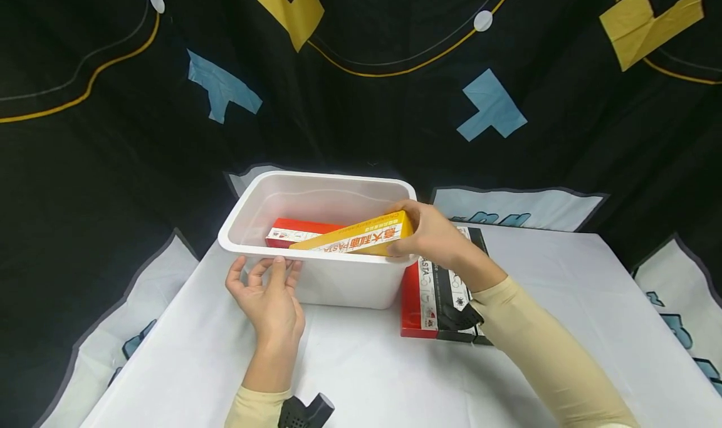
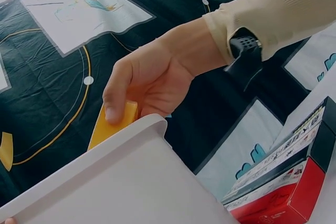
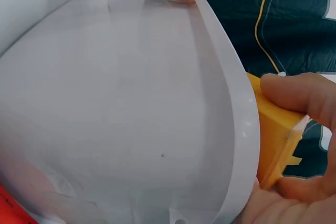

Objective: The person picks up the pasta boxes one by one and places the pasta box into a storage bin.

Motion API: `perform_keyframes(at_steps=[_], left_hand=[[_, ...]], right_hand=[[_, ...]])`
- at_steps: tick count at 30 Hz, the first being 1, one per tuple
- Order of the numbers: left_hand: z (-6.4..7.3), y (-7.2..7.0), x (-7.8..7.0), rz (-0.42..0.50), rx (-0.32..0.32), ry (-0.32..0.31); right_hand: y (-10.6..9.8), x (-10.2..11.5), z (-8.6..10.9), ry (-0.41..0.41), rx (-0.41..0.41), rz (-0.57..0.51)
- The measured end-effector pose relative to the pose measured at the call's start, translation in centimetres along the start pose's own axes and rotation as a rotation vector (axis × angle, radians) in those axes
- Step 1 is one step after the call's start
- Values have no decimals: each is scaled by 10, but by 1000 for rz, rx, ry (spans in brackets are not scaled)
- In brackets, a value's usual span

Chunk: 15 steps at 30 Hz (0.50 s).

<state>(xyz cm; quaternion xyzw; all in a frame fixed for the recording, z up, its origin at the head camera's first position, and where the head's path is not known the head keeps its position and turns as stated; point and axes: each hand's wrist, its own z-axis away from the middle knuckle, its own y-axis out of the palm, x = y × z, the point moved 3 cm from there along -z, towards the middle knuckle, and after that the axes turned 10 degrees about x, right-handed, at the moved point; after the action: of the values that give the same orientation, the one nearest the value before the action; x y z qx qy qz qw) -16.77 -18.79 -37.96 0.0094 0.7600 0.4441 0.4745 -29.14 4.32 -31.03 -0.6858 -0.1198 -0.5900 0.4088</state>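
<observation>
My right hand point(image 1: 431, 230) grips the right end of a yellow pasta box point(image 1: 361, 235), thumb on one side and fingers on the other. The box slants down into a white plastic bin point(image 1: 344, 284), its held end up by the bin's right rim. A red box point(image 1: 304, 226) lies inside the bin behind it, partly hidden. At the bin's front left, my left hand point(image 1: 273, 302) holds the rim with its fingertips. In the right wrist view, the yellow box point(image 3: 275, 129) shows between thumb and fingers beyond the rim.
Right of the bin, a red pasta box point(image 1: 413, 309) and black boxes point(image 1: 451, 299) lie side by side on the white tabletop point(image 1: 383, 371), partly under my right forearm. A dark curtain point(image 1: 366, 133) with taped yellow and blue pieces hangs behind the table.
</observation>
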Motion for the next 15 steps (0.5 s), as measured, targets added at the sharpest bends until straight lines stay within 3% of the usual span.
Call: perform_keyframes(at_steps=[6, 15], left_hand=[[1, 1, 0, -11, 6, -3], [0, 1, 1, -23, 7, -6]], right_hand=[[3, 3, -11, -16, 80, 77], [12, 4, -20, -69, 55, 177]])
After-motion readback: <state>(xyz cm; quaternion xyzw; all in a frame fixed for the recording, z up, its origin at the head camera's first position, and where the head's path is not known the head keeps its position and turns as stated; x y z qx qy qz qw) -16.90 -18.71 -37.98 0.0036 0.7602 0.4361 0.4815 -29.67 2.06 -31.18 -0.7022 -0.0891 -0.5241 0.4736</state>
